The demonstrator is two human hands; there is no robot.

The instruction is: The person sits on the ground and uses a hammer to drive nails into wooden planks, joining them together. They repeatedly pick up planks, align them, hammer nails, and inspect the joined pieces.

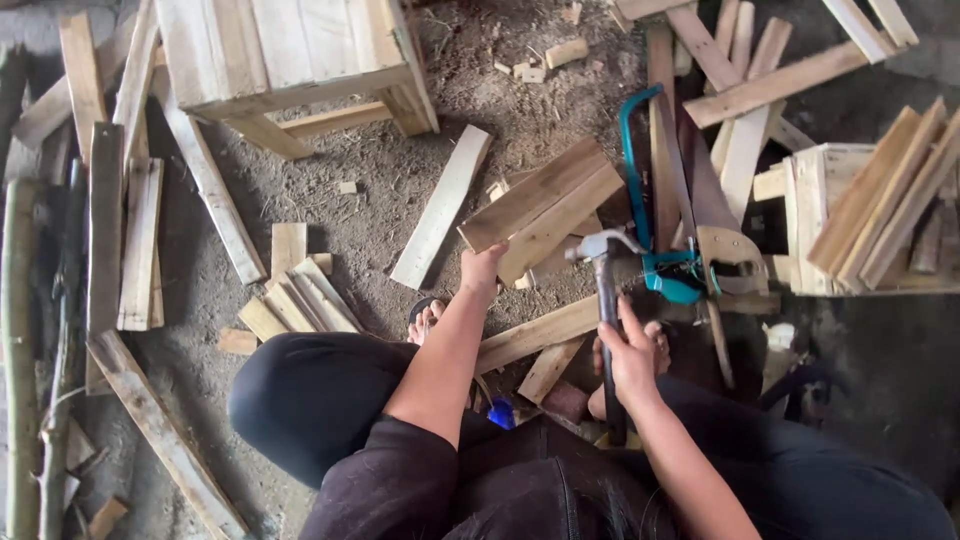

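Item: seated person at woodwork on a dirt floor (350,220), seen from above.

- Left hand (482,268), centre of frame: grip closed on the near end of a pair of short boards (545,205), holding them propped above the floor.
- Right hand (630,355), right of centre: grip wrapped round the dark handle of a claw hammer (603,290); the steel head sits just beside the boards' lower right edge.
- Teal-framed saw (650,200) and a wooden-handled handsaw (725,235), lying just right of the hammer head.
- Loose plank (442,205), left of the boards.
- Wooden crate (290,50), upper left; offcuts stacked along the left edge and in the upper right.
- Sandalled foot (427,318) beneath the left forearm.

Risk, as judged: the holding fingers lie close to the hammer head, so a slipped stroke could hit them. The boards are steadied by one hand only and could twist. The saw blades lie within reach of the right wrist.
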